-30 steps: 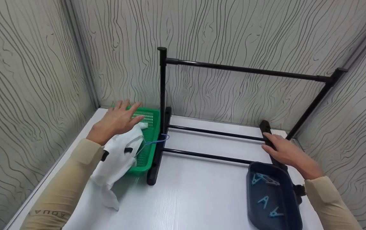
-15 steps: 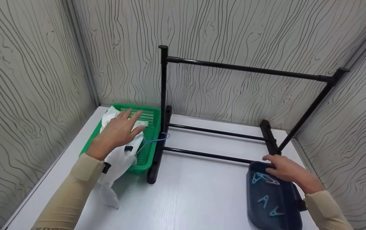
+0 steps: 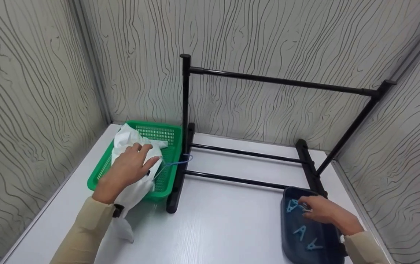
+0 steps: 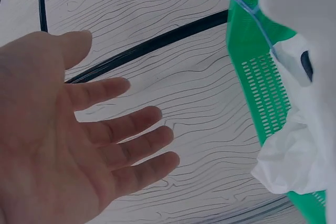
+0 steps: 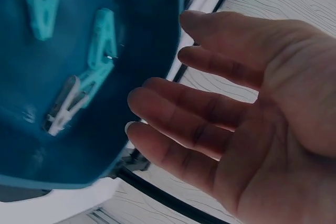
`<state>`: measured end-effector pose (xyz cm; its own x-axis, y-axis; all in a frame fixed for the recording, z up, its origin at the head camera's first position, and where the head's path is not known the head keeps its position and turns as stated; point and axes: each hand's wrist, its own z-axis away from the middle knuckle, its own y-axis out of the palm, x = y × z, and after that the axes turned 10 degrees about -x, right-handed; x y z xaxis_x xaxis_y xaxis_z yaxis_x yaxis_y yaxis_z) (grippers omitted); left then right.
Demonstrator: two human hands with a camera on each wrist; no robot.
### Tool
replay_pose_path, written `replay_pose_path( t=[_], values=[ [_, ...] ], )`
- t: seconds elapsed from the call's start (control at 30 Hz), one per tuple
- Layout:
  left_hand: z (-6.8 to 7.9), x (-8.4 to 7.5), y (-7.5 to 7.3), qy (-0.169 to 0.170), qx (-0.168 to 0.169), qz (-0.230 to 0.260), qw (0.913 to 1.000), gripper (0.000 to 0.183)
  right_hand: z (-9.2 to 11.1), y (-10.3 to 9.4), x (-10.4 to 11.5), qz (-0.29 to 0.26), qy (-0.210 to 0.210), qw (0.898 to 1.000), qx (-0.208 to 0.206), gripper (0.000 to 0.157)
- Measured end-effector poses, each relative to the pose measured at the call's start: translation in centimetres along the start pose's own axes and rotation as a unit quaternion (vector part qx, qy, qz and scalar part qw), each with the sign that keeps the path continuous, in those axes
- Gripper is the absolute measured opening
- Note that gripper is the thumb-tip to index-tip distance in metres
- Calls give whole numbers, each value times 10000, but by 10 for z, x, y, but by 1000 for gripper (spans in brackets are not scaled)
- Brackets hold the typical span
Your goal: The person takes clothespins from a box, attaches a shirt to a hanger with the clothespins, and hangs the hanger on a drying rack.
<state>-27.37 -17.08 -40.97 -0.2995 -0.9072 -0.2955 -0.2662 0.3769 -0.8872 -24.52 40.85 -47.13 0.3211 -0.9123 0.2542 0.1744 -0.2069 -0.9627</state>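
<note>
One white bench (image 3: 224,223) fills the lower half of our head view. Between eight and nine o'clock, our left hand (image 3: 126,170) hovers over a white cloth (image 3: 140,189) spilling from a green basket (image 3: 153,125); a blue hanger (image 3: 175,163) points towards the black rack (image 3: 283,81), its top bar at two o'clock. Between four and five o'clock, our right hand (image 3: 323,211) is above a dark blue tray (image 3: 293,247) of pegs (image 3: 300,232).

In our left wrist view, the left fingers are loosely spread, holding nothing; cloth and basket stand apart from them at three o'clock.

In our right wrist view, the right fingers, at three o'clock, are lightly bent, gripping nothing, short of the pegs at ten o'clock. We judge the step to be a reach for a peg; picking one up would call for lowering those fingers, then pinching.
</note>
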Motion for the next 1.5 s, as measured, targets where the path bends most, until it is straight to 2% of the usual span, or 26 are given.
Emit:
replay_pose_path(
  t=[0.23,0.53,0.77,0.87,1.07,1.2,1.3,1.4,1.5],
  values=[
    [16,8,11,-82,-91,78,9999,52,2,14,-6,40,52,9999,-115,36],
    [41,10,21,-310,175,-265,9990,49,4,32,-2,39,552,9984,147,38],
    [56,9,26,-596,609,-514,9950,54,5,41,0,-3,812,9962,317,38],
    [62,8,29,-508,649,-717,9940,54,3,46,1,8,944,9943,501,39],
    [67,8,31,-307,597,-1022,9925,44,0,55,5,-154,1128,9906,756,33],
    [67,7,29,-371,642,-1084,9913,28,0,56,7,-244,1217,9882,901,22],
    [67,8,27,-405,701,-1142,9902,17,1,55,7,-314,1307,9853,1052,21],
    [67,9,25,-396,677,-1231,9893,15,1,54,8,-372,1363,9835,1134,22],
    [67,11,23,-311,512,-1318,9895,15,1,54,8,-377,1361,9838,1105,22]
  ],
)
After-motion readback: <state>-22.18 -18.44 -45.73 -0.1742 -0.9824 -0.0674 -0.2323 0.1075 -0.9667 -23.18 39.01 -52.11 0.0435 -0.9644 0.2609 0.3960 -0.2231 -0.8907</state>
